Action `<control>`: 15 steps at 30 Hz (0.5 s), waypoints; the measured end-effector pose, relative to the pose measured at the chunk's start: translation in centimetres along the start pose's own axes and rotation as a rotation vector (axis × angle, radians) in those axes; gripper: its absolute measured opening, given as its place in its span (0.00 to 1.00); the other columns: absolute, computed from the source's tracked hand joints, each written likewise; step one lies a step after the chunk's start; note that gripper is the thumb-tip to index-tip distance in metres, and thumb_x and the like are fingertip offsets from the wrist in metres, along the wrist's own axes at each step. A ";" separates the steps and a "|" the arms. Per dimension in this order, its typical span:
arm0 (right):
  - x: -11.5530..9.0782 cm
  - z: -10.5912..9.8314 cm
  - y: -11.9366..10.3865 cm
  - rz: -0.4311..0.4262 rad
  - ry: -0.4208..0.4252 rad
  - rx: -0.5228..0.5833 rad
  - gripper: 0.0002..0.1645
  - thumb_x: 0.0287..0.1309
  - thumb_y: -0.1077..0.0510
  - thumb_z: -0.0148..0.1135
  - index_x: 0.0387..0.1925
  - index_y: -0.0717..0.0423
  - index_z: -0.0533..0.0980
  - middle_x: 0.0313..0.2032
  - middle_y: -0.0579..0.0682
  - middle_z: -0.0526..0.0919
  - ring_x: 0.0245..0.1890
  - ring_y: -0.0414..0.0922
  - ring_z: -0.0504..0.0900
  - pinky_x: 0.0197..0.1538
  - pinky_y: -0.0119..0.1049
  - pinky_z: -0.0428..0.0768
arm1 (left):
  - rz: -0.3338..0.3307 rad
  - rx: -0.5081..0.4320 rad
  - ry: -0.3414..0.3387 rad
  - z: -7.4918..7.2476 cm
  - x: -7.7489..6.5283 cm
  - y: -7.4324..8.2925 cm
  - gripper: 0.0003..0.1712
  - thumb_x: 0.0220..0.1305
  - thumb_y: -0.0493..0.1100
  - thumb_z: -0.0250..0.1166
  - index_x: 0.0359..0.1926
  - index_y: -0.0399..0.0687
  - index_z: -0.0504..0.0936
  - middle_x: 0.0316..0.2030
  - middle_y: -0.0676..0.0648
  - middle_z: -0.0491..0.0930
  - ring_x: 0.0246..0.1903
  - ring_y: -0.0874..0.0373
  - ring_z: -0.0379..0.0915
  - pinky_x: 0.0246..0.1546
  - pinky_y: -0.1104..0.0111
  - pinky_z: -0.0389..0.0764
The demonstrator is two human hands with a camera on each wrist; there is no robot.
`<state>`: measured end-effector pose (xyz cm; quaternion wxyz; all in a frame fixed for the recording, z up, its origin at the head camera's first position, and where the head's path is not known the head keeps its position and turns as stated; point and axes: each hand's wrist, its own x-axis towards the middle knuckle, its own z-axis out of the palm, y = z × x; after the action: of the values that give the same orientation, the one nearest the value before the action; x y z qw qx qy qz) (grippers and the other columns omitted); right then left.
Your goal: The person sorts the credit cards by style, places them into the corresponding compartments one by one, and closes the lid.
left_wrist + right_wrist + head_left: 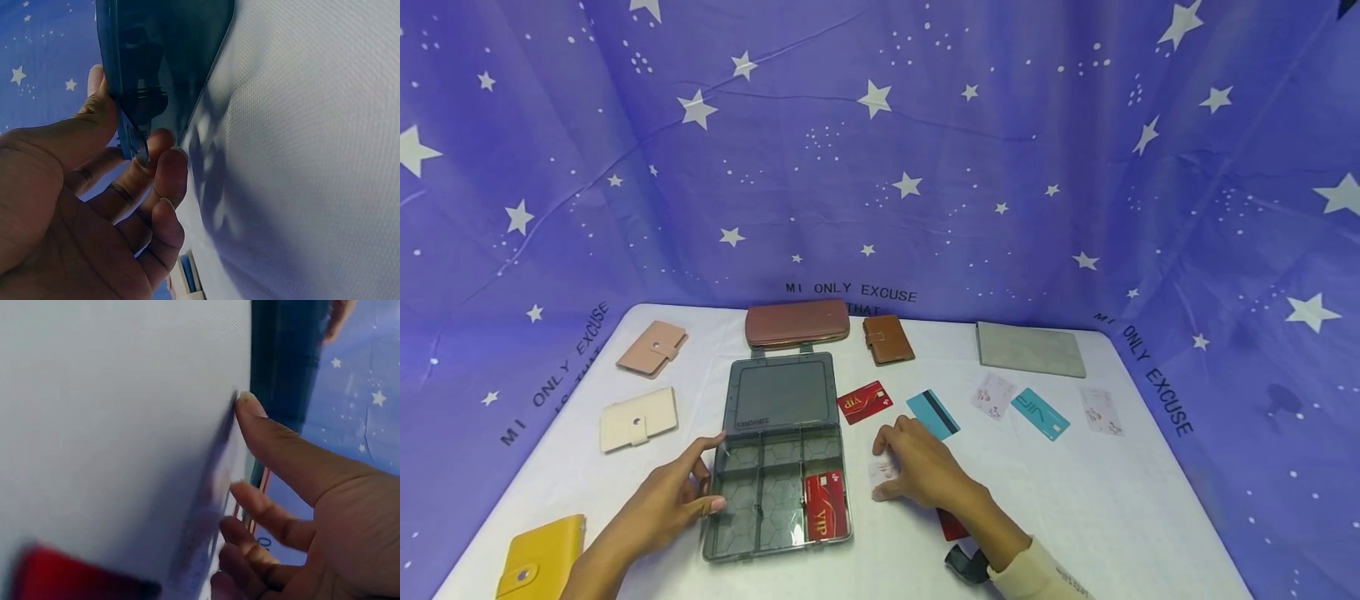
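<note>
My left hand [662, 500] holds the left side of a dark see-through plastic box [784, 392], thumb and curled fingers at its wall; the left wrist view shows them around a side clip [139, 142]. The box's lid is folded back, and its tray has several compartments. A red VIP card [826, 507] sits in the front right compartment. Right of the box, my right hand [921, 467] pinches a white patterned card [882, 471] by its edges, thumb at the near end. In the right wrist view that card [209, 512] stands tilted against the white tabletop.
A red VIP card [865, 402], blue cards [934, 414] [1040, 413] and pale patterned cards [994, 395] [1102, 411] lie to the right. Another red card [952, 525] is partly under my right wrist. Several wallets, including a yellow one [542, 557] and a grey one [1030, 348], line the table's sides and back.
</note>
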<state>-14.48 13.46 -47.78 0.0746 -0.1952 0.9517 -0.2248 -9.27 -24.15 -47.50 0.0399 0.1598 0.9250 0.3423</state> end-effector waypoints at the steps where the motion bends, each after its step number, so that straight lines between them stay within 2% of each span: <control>1: -0.1 0.1 0.1 -0.001 -0.018 -0.004 0.28 0.34 0.44 0.85 0.37 0.43 0.77 0.35 0.41 0.71 0.39 0.38 0.66 0.41 0.35 0.71 | 0.005 -0.003 0.004 0.0 0.0 0.0 0.47 0.54 0.45 0.75 0.73 0.54 0.63 0.38 0.50 0.74 0.22 0.71 0.67 0.26 0.72 0.70; 4: -0.1 0.4 0.1 -0.024 -0.021 -0.007 0.28 0.33 0.45 0.85 0.33 0.43 0.75 0.33 0.40 0.69 0.36 0.38 0.66 0.39 0.33 0.69 | 0.023 -0.008 0.022 0.0 0.0 0.0 0.47 0.53 0.43 0.76 0.72 0.53 0.63 0.37 0.51 0.74 0.22 0.71 0.66 0.26 0.73 0.70; 7: -0.1 0.4 0.0 -0.039 0.008 0.005 0.24 0.37 0.48 0.84 0.31 0.43 0.74 0.30 0.39 0.71 0.32 0.36 0.67 0.36 0.31 0.69 | 0.028 -0.013 0.027 0.1 0.0 0.0 0.47 0.53 0.42 0.76 0.72 0.52 0.63 0.37 0.51 0.74 0.22 0.71 0.66 0.26 0.73 0.70; 10: 0.2 0.1 -0.2 -0.044 0.095 0.039 0.18 0.47 0.52 0.79 0.31 0.42 0.74 0.26 0.36 0.73 0.29 0.35 0.69 0.35 0.30 0.69 | 0.018 -0.010 0.023 0.2 0.0 -0.1 0.47 0.53 0.43 0.75 0.73 0.53 0.63 0.37 0.51 0.74 0.22 0.71 0.66 0.26 0.73 0.70; 15: 0.8 -0.7 -1.1 -0.043 0.286 0.188 0.13 0.58 0.58 0.71 0.41 0.41 0.77 0.26 0.35 0.75 0.24 0.34 0.71 0.30 0.29 0.71 | 0.014 -0.006 0.024 0.1 -0.2 0.0 0.47 0.54 0.43 0.75 0.73 0.53 0.63 0.37 0.51 0.74 0.22 0.71 0.66 0.26 0.72 0.70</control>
<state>-15.00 12.51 -46.73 -0.0484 -0.1737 0.9231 -0.3396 -9.09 -24.13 -47.63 0.0270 0.1623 0.9233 0.3470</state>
